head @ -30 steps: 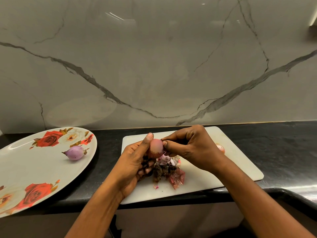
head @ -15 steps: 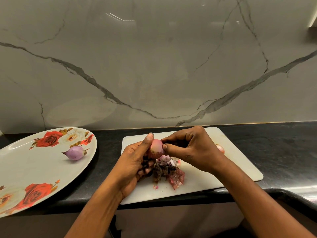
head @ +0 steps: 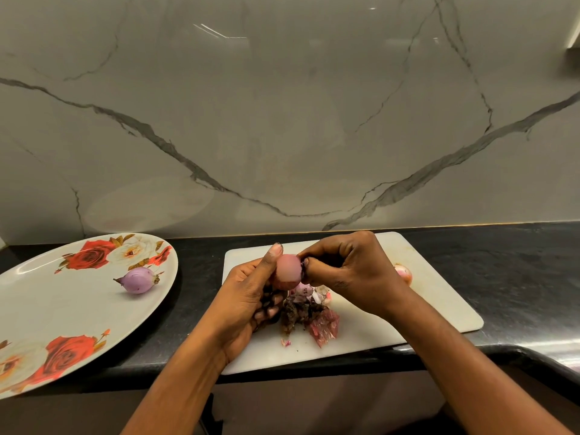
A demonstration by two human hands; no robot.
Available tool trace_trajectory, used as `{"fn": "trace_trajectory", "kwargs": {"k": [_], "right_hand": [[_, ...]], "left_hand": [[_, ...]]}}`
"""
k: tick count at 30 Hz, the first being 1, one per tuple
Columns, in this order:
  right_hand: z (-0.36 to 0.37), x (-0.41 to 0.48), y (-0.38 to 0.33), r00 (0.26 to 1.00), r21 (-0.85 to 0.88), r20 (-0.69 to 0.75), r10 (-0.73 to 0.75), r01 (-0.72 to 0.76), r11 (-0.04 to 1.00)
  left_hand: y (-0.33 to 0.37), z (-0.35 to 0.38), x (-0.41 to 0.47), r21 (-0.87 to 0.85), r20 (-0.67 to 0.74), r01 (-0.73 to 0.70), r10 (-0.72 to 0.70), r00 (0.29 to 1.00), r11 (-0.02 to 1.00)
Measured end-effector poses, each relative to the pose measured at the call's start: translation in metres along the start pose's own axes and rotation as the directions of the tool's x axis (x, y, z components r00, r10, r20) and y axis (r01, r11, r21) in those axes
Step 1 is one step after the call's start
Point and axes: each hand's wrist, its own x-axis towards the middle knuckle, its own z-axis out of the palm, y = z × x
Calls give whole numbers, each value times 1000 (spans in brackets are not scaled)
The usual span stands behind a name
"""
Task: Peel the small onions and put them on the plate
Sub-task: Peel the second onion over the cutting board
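Observation:
My left hand (head: pixel 251 293) grips a small pink onion (head: pixel 287 271) above the white cutting board (head: pixel 439 296), thumb up along its left side. My right hand (head: pixel 348 268) pinches the onion's dark skin at its right end between thumb and forefinger. A heap of dark and pink peelings (head: pixel 310 315) lies on the board under the hands. Another small onion (head: pixel 403 273) sits on the board, half hidden behind my right wrist. One peeled purple onion (head: pixel 138 279) lies on the white rose-patterned plate (head: pixel 47 309) at the left.
The board and plate rest on a black countertop (head: pixel 518 271) whose front edge curves outward at the right. A marble wall (head: pixel 282 120) stands right behind them. A gap of bare counter separates plate and board.
The hands have stayed almost in place. My right thumb and forefinger have shifted slightly at the onion's right end, working at its skin.

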Motion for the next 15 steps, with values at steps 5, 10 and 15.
{"fn": "trace_trajectory", "kwargs": {"k": [5,10,15], "right_hand": [[-1,-2,-1,994,167,19,107,-109,980],[-2,-4,-1,994,173,39,100,-106,979],[2,-1,-2,993,171,6,120,-120,978]], "left_hand": [[-1,-2,2,-16,-2,-12,12,1000,1000],[-3,-3,3,-39,4,-19,20,1000,999],[-3,-5,3,-108,-10,-3,2,1000,994]]}}
